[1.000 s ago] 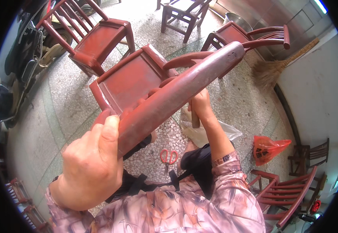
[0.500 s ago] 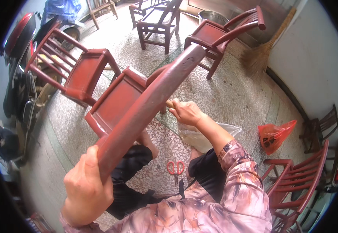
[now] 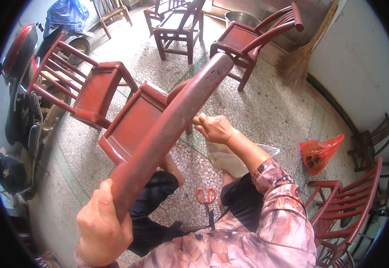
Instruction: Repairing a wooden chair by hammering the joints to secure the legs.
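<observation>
The red top rail (image 3: 171, 133) hides one end of the wooden handle (image 3: 196, 120).

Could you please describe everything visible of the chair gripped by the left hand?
The chair looks like red-painted wood, with an upward-facing panelled seat, a pale patch on its far edge and a broad, scuffed top rail running diagonally across the view. The left hand grips the rail's near end. The right hand holds a handle beside it; whether that touches the chair is hidden, as are most of the legs.
</observation>
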A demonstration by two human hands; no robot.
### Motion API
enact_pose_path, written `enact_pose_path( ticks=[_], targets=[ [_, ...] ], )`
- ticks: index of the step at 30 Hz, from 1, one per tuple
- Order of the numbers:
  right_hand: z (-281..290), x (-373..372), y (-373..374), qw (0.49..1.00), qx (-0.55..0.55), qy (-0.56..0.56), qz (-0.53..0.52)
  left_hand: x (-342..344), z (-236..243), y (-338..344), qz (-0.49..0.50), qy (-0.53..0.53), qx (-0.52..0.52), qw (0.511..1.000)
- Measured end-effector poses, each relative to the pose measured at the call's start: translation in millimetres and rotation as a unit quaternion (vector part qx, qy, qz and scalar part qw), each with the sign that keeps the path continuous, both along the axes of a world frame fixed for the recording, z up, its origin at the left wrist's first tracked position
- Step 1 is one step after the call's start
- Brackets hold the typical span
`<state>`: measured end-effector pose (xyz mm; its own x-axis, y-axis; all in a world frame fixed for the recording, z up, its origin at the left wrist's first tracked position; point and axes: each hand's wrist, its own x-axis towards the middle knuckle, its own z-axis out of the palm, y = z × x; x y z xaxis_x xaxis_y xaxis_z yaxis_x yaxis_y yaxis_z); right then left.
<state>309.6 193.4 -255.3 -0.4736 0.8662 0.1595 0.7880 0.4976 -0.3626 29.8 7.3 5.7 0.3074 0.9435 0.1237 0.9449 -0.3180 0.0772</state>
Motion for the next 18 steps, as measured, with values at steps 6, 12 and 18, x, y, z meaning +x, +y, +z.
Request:
enact_pose_path(
  ticks=[6, 12, 18],
  targets=[
    [-3, -4, 4, 0.995, -0.069, -0.057, -0.038, 0, 1, -2, -0.026, -0.043, 0.008, 0.999],
    [17, -10, -20, 0.982, -0.124, 0.094, -0.103, -7, -4, 1, -0.042, -0.053, 0.008, 0.998],
    [27, -26, -31, 0.813, -0.311, 0.449, -0.203, -10, -1, 2, -0.05, -0.041, 0.006, 0.998]
  ],
)
